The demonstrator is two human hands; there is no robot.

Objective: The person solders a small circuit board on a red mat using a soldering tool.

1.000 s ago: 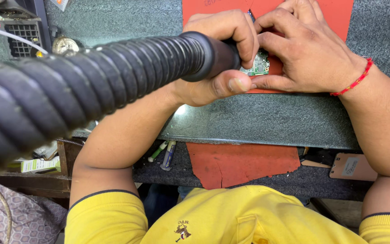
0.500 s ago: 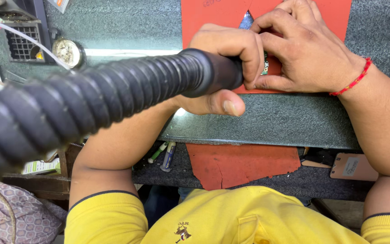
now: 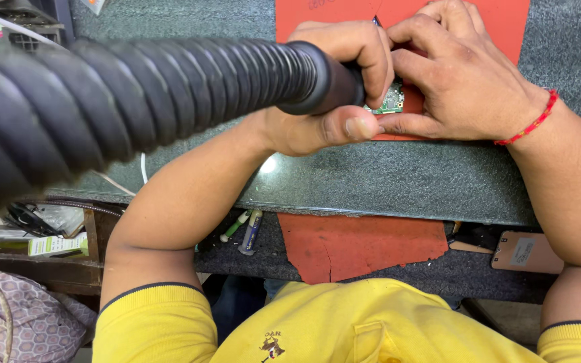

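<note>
Since half a second ago the small green circuit board shows again beneath the fingers. The left hand is closed around the black ribbed hose-handled tool; the right hand presses the board onto the orange mat on the grey table. Fingertips crowd the nozzle, so I judge a slip could scorch them.

Circuit board on mat, between hands; hose left; pens, probably, below.

a single head-worn view looks steeply down, close over the dark workbench.
</note>
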